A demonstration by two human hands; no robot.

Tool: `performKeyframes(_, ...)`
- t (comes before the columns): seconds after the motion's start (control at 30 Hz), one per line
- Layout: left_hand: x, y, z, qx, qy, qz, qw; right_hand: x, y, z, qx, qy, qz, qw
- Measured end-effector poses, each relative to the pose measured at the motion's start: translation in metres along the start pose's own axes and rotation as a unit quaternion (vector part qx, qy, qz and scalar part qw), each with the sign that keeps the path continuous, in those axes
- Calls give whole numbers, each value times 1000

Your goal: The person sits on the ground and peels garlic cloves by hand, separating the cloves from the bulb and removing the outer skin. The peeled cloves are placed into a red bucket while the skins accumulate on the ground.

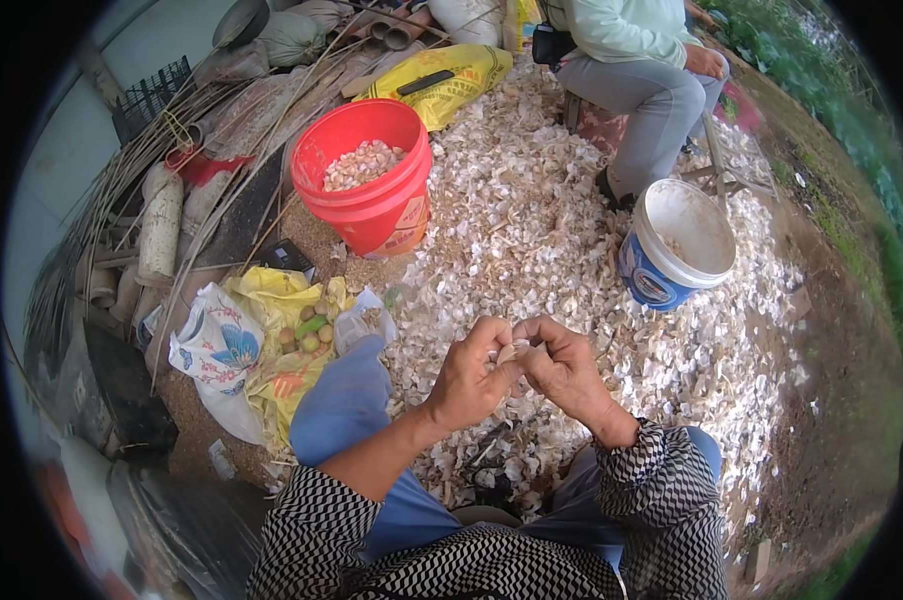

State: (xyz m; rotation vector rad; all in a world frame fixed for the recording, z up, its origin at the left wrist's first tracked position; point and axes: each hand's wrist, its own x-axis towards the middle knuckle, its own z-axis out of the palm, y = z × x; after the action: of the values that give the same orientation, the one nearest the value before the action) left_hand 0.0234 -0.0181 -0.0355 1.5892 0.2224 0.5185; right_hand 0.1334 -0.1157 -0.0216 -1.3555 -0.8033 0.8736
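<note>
Both of my hands meet above a thick litter of papery garlic skins (526, 247). Between my left hand (470, 375) and my right hand (568, 367) is a pale piece of garlic (513, 351), pinched by the thumbs and forefingers of both. Fingers cover much of it, so I cannot tell how much skin is on it. Ahead and to the left stands a red plastic bucket (354, 214) with a heap of garlic cloves (363, 165) inside. Forward right, a white and blue bucket (658, 266) leans slightly and holds a few cloves at its bottom.
A seated person (639, 82) sits ahead at the right. On my left lie a yellow bag (279, 289) with several round fruits, a butterfly-print bag (230, 337) and a pile of long dry stalks (226, 202). A yellow sack (466, 75) lies behind the red bucket.
</note>
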Motion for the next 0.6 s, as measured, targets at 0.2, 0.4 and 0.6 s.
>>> performKeyframes(0.2,2,2,1,10,-12,-8,1000,4,10,2,155,28,116,981)
performKeyframes(0.4,8,4,-6,-269,14,-194,943,9,2,-6,260,88,164,947)
performKeyframes(0.6,8,-4,-10,31,-30,-183,982,8,7,-4,150,45,178,971)
